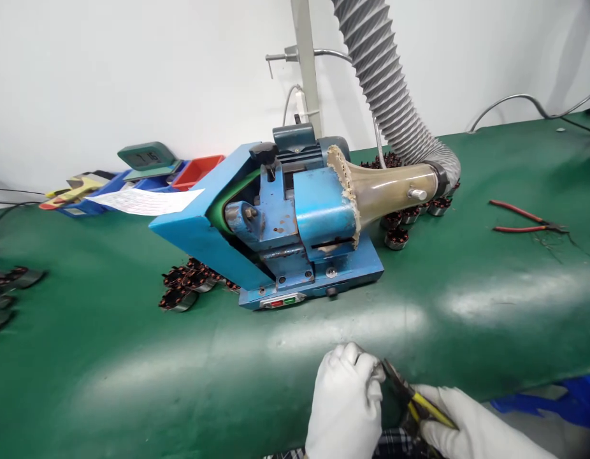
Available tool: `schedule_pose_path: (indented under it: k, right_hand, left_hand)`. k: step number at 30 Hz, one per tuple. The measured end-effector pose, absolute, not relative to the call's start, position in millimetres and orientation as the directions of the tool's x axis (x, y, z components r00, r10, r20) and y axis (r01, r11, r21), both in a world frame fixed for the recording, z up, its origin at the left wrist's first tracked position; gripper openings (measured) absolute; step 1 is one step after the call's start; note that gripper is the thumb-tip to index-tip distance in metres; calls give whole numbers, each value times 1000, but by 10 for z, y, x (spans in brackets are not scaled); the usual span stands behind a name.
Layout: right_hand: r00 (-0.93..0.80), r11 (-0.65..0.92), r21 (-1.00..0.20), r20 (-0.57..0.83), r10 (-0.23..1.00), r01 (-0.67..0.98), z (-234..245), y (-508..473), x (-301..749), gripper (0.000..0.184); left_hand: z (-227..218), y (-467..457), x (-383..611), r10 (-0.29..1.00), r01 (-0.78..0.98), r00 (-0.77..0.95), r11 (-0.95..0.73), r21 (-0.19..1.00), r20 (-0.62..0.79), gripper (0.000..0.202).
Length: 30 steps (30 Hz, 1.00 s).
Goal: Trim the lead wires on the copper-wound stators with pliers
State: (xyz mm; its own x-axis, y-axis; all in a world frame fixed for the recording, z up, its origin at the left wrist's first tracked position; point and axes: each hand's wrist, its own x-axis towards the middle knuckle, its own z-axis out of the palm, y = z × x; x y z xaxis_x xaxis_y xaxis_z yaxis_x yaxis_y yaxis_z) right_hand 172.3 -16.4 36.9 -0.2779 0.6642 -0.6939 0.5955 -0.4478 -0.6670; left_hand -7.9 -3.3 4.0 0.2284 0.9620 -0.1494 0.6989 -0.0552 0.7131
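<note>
Grips a pair of dark metal pliers with yellow-and-black handles in the white-gloved right hand, between four and five o'clock from the centre of the view, with fingers clamped around the handles. Points the pliers' dark jaws towards ten o'clock, out beyond the right fingers, with tips just beside the left fingertips; cannot tell whether touching. Curls the fingers of the white-gloved left hand inward at five o'clock; cannot tell whether clamped on anything.

Faces, at the centre of the glossy green table, a blue metal belt machine with a grey ribbed hose rising towards one o'clock. Has short, round metal parts with copper-coloured windings clustered at eight o'clock, beside the machine. Has red-handled metal pliers lying at three o'clock, well apart from both hands. Has a white printed sheet between nine and ten o'clock, near a red plastic tray.
</note>
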Motion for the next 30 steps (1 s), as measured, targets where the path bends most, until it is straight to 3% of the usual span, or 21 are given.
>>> schedule_pose_path:
  k: [2, 7, 12, 15, 18, 22, 24, 26, 28, 30]
  right_hand:
    - [-312, -445, -711, -664, 680, 544, 339, -186, 1691, 51]
    - [-221, -587, -681, -714, 664, 438, 72, -372, 1693, 63]
    - [-164, -650, -701, -707, 688, 295, -118, -465, 1699, 65]
    - [-164, -673, -725, -689, 706, 144, -123, -387, 1674, 61]
    - [-302, -695, -718, -653, 695, -47, -45, -244, 1615, 45]
    - [-460, -732, -533, -569, 681, -425, 51, -62, 1568, 28]
    - [-483, -730, -427, -555, 677, -534, 31, 42, 1640, 24]
    - [-414, -669, -459, -540, 733, -585, -21, 207, 1824, 32]
    - [-180, -513, -612, -522, 834, -602, -61, 462, 2129, 47]
    - [105, -349, -789, -458, 883, -505, -57, 796, 2524, 43]
  left_hand:
    - [42, -28, -82, 962, 705, 226, -55, 707, -151, 21]
    - [47, -30, -69, 964, 712, 213, -40, 701, -162, 21]
    - [46, -23, -78, 956, 726, 231, -48, 686, -178, 22]
    - [1, -36, -99, 960, 711, 240, -73, 700, -143, 21]
    - [-67, -52, -123, 962, 710, 256, -123, 693, -91, 22]
    - [-165, -32, -157, 956, 719, 295, -224, 658, 4, 24]
    - [-210, -5, -171, 944, 735, 325, -286, 615, 52, 24]
    - [-243, 20, -177, 927, 741, 361, -354, 571, 106, 21]
    - [-260, 35, -174, 912, 739, 384, -396, 545, 143, 19]
    - [-267, 38, -165, 917, 751, 367, -391, 533, 155, 18]
